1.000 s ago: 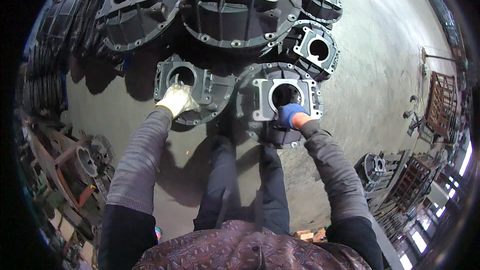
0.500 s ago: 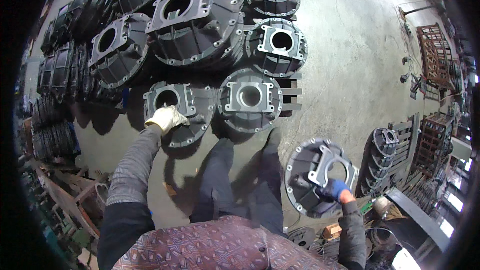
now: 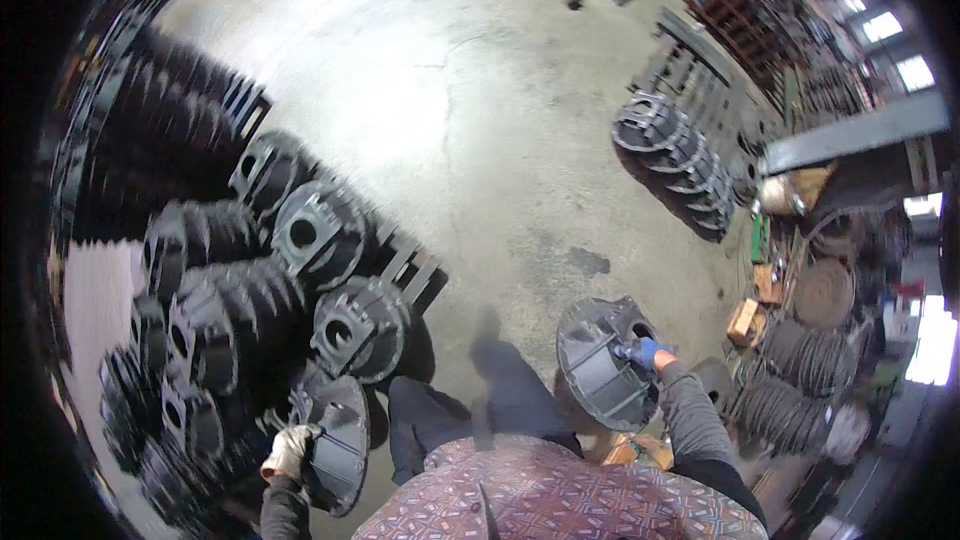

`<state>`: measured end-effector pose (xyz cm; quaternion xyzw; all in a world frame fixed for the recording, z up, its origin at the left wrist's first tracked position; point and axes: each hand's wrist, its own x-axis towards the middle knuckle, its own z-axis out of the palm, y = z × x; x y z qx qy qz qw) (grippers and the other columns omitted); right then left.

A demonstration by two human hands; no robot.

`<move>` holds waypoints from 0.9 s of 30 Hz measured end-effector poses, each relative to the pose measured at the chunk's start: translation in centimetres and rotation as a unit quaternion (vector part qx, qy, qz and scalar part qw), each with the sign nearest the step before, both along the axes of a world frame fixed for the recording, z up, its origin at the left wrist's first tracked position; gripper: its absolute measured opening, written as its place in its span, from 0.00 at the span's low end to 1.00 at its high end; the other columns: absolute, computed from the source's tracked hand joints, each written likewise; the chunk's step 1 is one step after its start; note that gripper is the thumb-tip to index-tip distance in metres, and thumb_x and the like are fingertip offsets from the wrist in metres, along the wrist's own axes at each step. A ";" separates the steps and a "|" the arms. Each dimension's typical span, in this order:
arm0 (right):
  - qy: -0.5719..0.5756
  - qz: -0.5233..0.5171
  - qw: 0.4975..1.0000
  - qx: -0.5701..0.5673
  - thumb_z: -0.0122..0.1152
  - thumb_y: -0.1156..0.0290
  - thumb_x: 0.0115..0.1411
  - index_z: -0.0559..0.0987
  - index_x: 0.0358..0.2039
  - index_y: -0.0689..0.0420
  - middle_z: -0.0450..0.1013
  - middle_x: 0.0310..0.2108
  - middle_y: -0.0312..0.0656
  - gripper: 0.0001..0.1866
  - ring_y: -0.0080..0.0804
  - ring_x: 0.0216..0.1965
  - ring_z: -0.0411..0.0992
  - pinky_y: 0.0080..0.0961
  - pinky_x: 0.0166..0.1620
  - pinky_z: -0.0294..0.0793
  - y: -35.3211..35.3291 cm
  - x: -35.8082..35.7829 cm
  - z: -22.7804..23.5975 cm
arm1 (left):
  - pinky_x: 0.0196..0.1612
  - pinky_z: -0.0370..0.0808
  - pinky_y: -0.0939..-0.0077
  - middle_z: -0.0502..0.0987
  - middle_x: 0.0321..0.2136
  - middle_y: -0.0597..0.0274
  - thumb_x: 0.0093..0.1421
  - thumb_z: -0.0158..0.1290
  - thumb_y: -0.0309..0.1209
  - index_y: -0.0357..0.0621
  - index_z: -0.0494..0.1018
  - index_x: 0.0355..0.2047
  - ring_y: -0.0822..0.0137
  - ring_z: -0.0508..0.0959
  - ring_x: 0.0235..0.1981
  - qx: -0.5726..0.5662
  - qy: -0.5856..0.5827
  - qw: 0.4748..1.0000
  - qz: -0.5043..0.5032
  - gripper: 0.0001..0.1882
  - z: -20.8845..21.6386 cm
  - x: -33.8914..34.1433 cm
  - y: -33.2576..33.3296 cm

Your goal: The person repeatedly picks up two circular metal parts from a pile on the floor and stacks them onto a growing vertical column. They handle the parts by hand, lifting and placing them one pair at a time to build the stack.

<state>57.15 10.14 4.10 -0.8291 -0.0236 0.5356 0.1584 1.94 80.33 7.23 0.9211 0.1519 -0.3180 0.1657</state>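
Note:
Two dark grey cast bell housings hang at my sides, one from each hand. My left hand [image 3: 289, 450], in a pale glove, is closed on the upper edge of one bell housing [image 3: 342, 448], which is tipped nearly on edge beside my left leg. My right hand [image 3: 646, 352], in a blue glove, has its fingers wrapped round the flange by the round opening of the other bell housing [image 3: 600, 375]. That one hangs tilted to the right of my legs, its ribbed side showing. The left fingertips are partly hidden.
Stacks of bell housings [image 3: 350, 328] stand on a pallet [image 3: 410, 270] to the left. A leaning row of housings [image 3: 675, 165] lies at the far right beside slatted pallets [image 3: 690, 60]. Wooden blocks [image 3: 746, 322] and coiled or ringed parts [image 3: 795, 410] crowd the right side.
My view has turned right, so the stacks now lie on the left. The left bell housing has come away from beside the stack and tipped on edge; the right one stays held.

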 end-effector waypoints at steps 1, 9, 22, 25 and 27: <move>-0.035 -0.035 0.998 0.027 0.63 0.40 0.62 0.85 0.44 0.62 0.81 0.36 0.50 0.32 0.42 0.39 0.78 0.41 0.45 0.74 -1.2 0.8 -0.1 | 0.56 0.80 0.63 0.84 0.49 0.56 0.66 0.48 0.28 0.52 0.82 0.47 0.59 0.84 0.52 0.005 0.096 0.995 -0.034 0.15 -0.5 4.0 -0.1; -0.033 -0.185 0.980 -0.062 0.66 0.36 0.60 0.86 0.41 0.61 0.81 0.33 0.44 0.34 0.35 0.34 0.77 0.38 0.39 0.75 -7.1 8.6 -3.7 | 0.48 0.81 0.59 0.84 0.44 0.55 0.65 0.49 0.27 0.53 0.80 0.49 0.52 0.84 0.45 -0.030 -0.055 0.997 -0.049 0.15 -3.0 31.3 -1.6; -0.073 -0.328 0.938 0.084 0.60 0.56 0.71 0.82 0.56 0.60 0.83 0.52 0.45 0.23 0.32 0.53 0.79 0.34 0.57 0.76 -14.7 22.5 -9.0 | 0.50 0.81 0.61 0.83 0.46 0.51 0.59 0.54 0.25 0.50 0.79 0.53 0.51 0.84 0.47 0.009 -0.096 0.972 -0.212 0.20 -4.6 87.4 -3.3; -0.140 -0.261 0.952 0.075 0.60 0.59 0.71 0.82 0.57 0.60 0.82 0.53 0.43 0.21 0.30 0.52 0.79 0.34 0.55 0.77 -18.5 24.0 -13.1 | 0.52 0.81 0.62 0.82 0.50 0.52 0.61 0.52 0.25 0.49 0.78 0.55 0.52 0.83 0.49 -0.025 -0.120 0.966 -0.227 0.21 -3.2 98.4 -5.4; -0.099 -0.339 0.933 0.067 0.60 0.59 0.71 0.82 0.56 0.60 0.82 0.52 0.43 0.21 0.31 0.52 0.79 0.34 0.54 0.77 -19.9 25.9 -13.9 | 0.52 0.81 0.63 0.82 0.50 0.53 0.62 0.51 0.24 0.50 0.77 0.56 0.53 0.83 0.50 -0.036 -0.142 0.955 -0.258 0.21 -2.7 105.1 -7.4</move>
